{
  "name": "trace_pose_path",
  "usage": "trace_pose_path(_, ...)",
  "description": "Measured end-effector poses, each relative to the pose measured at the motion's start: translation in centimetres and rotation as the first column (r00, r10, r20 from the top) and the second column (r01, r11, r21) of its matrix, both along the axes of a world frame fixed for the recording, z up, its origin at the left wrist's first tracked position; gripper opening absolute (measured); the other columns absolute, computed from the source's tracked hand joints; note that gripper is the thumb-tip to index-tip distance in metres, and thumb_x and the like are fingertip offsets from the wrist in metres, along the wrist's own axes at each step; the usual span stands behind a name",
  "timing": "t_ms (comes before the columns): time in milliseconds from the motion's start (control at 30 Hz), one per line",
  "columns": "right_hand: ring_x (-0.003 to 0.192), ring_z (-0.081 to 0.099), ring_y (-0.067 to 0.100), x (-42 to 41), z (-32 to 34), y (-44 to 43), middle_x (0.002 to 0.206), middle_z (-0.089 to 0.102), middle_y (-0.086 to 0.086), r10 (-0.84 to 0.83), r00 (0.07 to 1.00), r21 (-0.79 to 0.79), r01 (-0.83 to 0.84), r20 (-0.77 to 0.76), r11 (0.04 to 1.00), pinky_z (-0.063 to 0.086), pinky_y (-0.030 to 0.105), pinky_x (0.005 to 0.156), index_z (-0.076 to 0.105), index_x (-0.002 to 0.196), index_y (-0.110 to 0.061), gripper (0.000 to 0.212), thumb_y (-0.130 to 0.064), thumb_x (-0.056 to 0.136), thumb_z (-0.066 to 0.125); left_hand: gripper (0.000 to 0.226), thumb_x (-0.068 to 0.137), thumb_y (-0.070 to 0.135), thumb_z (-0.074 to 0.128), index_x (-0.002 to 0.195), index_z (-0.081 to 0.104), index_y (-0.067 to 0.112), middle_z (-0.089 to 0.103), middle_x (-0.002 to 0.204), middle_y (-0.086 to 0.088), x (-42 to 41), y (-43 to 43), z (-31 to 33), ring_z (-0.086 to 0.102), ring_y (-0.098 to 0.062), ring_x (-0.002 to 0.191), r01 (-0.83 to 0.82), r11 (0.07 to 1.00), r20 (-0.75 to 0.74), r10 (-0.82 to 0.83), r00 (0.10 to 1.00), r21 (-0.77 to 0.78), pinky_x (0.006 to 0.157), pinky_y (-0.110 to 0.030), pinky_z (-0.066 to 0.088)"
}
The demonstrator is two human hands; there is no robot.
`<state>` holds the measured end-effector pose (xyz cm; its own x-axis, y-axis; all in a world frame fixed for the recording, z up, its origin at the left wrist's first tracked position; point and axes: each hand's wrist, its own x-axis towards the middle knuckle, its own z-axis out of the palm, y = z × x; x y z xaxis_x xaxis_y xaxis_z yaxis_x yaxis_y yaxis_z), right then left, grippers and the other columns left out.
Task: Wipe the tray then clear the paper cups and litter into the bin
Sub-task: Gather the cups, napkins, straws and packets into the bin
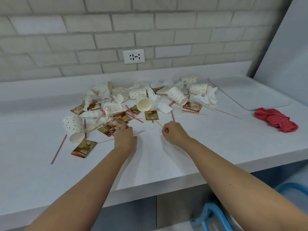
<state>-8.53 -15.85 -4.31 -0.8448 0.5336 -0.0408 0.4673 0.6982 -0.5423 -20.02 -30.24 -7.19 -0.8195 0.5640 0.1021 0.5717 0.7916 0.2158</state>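
Left hand (125, 136) beside litter (106, 130), paper cups (177, 95) beyond

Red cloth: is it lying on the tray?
No, the red cloth lies crumpled on the counter beside the tray's near edge, not on it.

Counting now: nine dotted paper cups (73, 127) are showing in the heap, and at least seven brown sachets (84, 148) are lying among them. One clear tray (246, 92), one red cloth (276, 120) and one wall socket (133, 56) are sitting nearby. Straws (58, 150) and tissues (205, 97) are tangling beyond counting.
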Motion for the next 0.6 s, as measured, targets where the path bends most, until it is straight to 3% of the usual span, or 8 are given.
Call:
trace_pose_path(133,0.117,0.045,0.027,-2.1,-1.1,0.5,0.124,0.045,0.012,-0.072,0.997,0.101,0.069,0.023,0.992,0.04,0.028,0.09,0.057,0.119,-0.004,0.029,-0.002,0.092,0.048,0.033,0.096,0.03,0.043,0.117,0.062,0.011,0.044,0.129,-0.01,-1.0,-0.3,-0.6,0.037,-0.03,0.119,0.047,0.995,-0.04,-0.051,0.998,-0.092,0.101,-0.039,0.036)
trace_pose_path(233,0.12,0.042,0.027,-3.3,-1.8,0.8,0.127,0.044,0.013,-0.092,0.993,0.153,0.081,0.069,0.985,0.041,0.033,0.095,0.052,0.125,-0.004,0.035,0.002,0.091,0.045,0.032,0.096,0.026,0.044,0.121,0.06,0.014,0.046,0.127,-0.008,-1.7,0.0,-0.3,0.037,-0.028,0.118,0.116,0.988,-0.044,-0.12,0.992,-0.101,0.099,-0.037,0.037)
trace_pose_path(367,0.121,0.043,0.027,-4.4,-2.1,1.0,0.126,0.048,0.014,-0.113,0.985,0.188,0.088,0.131,0.978,0.041,0.034,0.096,0.049,0.126,-0.003,0.037,0.006,0.09,0.041,0.034,0.096,0.023,0.045,0.123,0.056,0.006,0.041,0.13,-0.012,-2.9,0.8,0.4,0.036,-0.029,0.121,0.179,0.95,0.034,-0.176,0.984,-0.257,0.101,-0.038,0.037)
trace_pose_path(500,0.109,0.053,0.029,-5.0,-1.4,1.3,0.118,0.055,0.014,-0.152,0.969,0.123,0.129,0.197,0.984,0.045,0.033,0.085,0.053,0.117,-0.002,0.032,0.005,0.088,0.044,0.035,0.092,0.009,0.049,0.126,0.045,0.001,0.038,0.128,-0.014,-2.6,1.0,0.2,0.038,-0.027,0.117,0.269,0.914,0.041,-0.27,0.962,-0.303,0.094,-0.033,0.038)
trace_pose_path(600,0.087,0.052,0.025,-5.1,-1.3,1.8,0.084,0.053,0.005,-0.151,0.948,0.08,0.133,0.281,0.988,0.039,0.025,0.057,0.049,0.079,-0.008,0.01,-0.002,0.087,0.048,0.041,0.084,-0.003,0.049,0.124,0.041,0.003,0.038,0.125,-0.013,-2.0,0.8,-0.5,0.04,-0.025,0.112,0.322,0.909,-0.001,-0.334,0.943,-0.264,0.089,-0.031,0.037)
